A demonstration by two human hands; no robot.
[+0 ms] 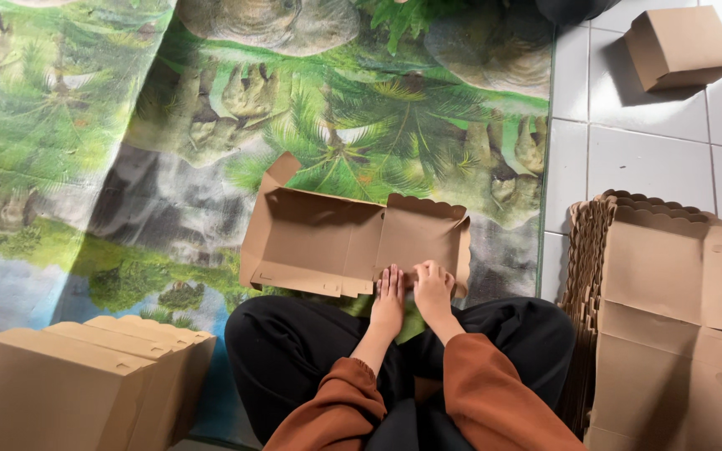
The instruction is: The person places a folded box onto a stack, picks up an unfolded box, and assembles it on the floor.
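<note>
A brown cardboard box (327,238), partly folded with scalloped edges and its lid flap open, lies on a printed mat in front of my crossed legs. My left hand (389,294) lies flat, fingers together, on the box's near wall. My right hand (433,286) sits beside it with fingers curled over the same near edge, pressing the cardboard. Both arms wear rust-coloured sleeves.
A stack of flat unfolded boxes (658,317) lies at the right on white tiles. Several folded boxes (85,380) stand at the lower left. One closed box (680,46) sits at the top right. The mat (127,125) shows palms and rocks.
</note>
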